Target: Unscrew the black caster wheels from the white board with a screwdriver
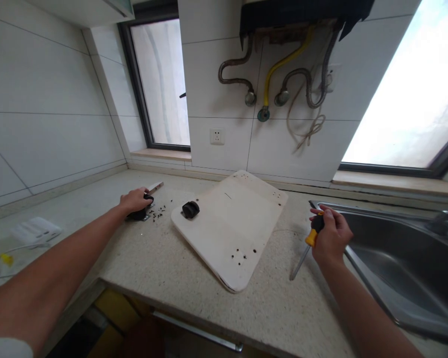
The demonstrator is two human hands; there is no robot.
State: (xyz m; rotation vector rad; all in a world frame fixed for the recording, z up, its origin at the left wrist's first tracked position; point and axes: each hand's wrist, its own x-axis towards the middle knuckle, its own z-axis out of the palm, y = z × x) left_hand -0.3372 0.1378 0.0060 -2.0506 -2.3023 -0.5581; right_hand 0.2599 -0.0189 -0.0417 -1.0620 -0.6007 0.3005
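My left hand [134, 200] reaches to the far left of the counter, its fingers closed on a black caster [148, 198]. Under and beside that hand lie more black parts with a metal plate [138, 216], partly hidden. Several small dark screws [159, 214] are scattered just to the right of it. My right hand [332, 233] grips a screwdriver [313, 233] with a yellow and black handle, its shaft slanting down to the left. Between my hands lies a white board [227, 219] with rounded corners and screw holes. One black caster [190, 210] is on its left corner.
A steel sink [403, 258] is set into the counter [153, 263] at right. At far left lie a white power strip [35, 229] and cables. Hoses and a yellow pipe [280, 64] hang on the tiled wall, above a socket [217, 136].
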